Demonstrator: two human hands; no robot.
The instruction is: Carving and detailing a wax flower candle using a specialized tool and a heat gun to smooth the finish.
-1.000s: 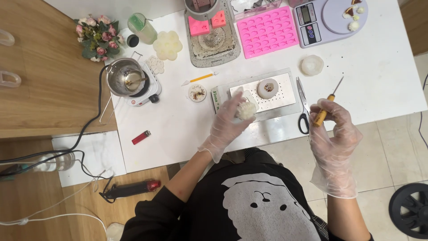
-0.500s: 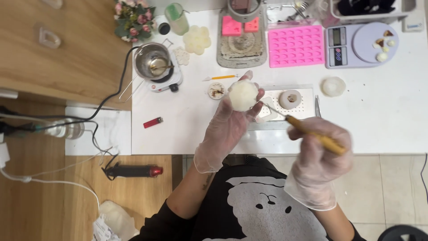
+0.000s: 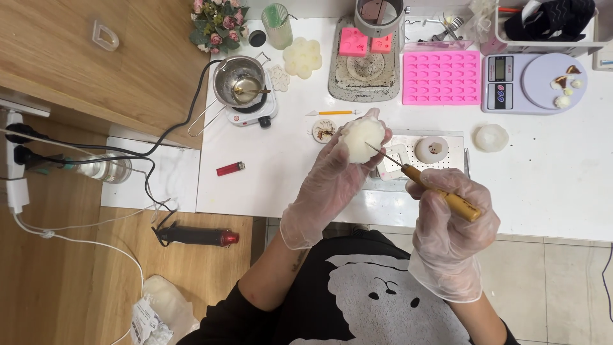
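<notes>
While a small pot (image 3: pixel 241 80) is sitting on a hotplate (image 3: pixel 252 112) at the left of the white table (image 3: pixel 562 185) and a red lighter (image 3: pixel 230 168) is lying nearby, the gloved left hand (image 3: pixel 329 185) is cupping a pale wax flower (image 3: pixel 362 137), fingers curled around it, above the table's near edge. Beside it, the gloved right hand (image 3: pixel 450 223) is gripping a wooden-handled pick (image 3: pixel 424 182), its metal tip touching the flower. Farther right, a digital scale (image 3: pixel 533 83) is standing.
</notes>
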